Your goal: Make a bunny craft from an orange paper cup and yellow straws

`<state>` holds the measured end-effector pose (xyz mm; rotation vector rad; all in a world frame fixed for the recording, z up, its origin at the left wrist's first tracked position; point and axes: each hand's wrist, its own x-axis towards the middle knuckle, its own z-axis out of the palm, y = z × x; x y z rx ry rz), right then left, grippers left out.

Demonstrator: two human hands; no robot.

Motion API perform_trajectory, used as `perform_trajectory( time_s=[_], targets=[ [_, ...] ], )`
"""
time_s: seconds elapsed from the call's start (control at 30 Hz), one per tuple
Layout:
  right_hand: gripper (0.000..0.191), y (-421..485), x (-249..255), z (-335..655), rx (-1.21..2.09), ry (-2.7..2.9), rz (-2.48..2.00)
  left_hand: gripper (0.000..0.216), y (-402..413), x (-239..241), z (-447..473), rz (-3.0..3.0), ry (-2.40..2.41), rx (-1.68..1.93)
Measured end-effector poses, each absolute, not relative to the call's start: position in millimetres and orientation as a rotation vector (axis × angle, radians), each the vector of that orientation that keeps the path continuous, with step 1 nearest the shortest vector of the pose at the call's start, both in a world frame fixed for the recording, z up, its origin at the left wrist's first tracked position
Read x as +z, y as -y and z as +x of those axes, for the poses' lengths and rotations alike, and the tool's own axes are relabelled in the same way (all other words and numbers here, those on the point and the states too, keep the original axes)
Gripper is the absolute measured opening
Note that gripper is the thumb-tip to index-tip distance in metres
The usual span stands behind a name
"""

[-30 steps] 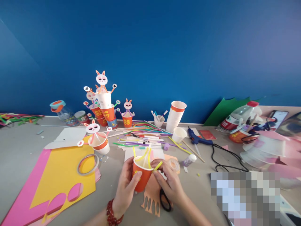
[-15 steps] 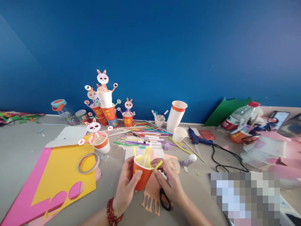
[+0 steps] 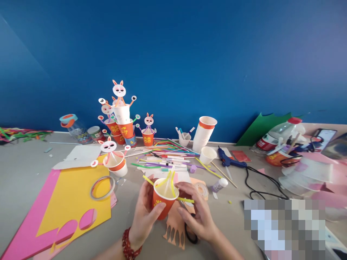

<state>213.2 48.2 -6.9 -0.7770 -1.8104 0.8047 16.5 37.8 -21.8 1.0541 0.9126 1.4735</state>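
Note:
My left hand (image 3: 146, 211) is wrapped round a red-orange paper cup (image 3: 163, 208) with a white rim, held upright with its mouth towards me. Yellow pipe cleaners (image 3: 172, 184) stand up inside the cup, close to a thin whitish stick. One yellow arm (image 3: 148, 180) sticks out over the left rim, and another yellow arm (image 3: 187, 200) points out to the right. Around that right arm my right hand (image 3: 199, 213) is open, thumb and forefinger apart, with the fingertips close to the rim. Below the cup lie a cut peach paper (image 3: 175, 225) and black-handled scissors (image 3: 192, 236), partly hidden.
Rabbit-faced paper cups (image 3: 116, 164) stand at the left, some stacked. Yellow card (image 3: 73, 191) with a tape roll (image 3: 102, 187) lies at left. Pens and coloured strips (image 3: 168, 151) spread behind my hands. A cup stack (image 3: 204, 135), glue gun (image 3: 230, 160) and black cord (image 3: 252, 186) are to the right.
The right-hand yellow arm has gone from slanting upward to nearly level, and my right fingers have opened off it. The left yellow arm now leans outward instead of standing up.

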Motion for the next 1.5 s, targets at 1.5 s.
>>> perform_trajectory(
  time_s=[1.5],
  targets=[
    [0.052, -60, 28, 231, 0.845, 1.975, -0.975, 0.058, -32, -20, 11, 1.596, -0.900, 1.324]
  ],
)
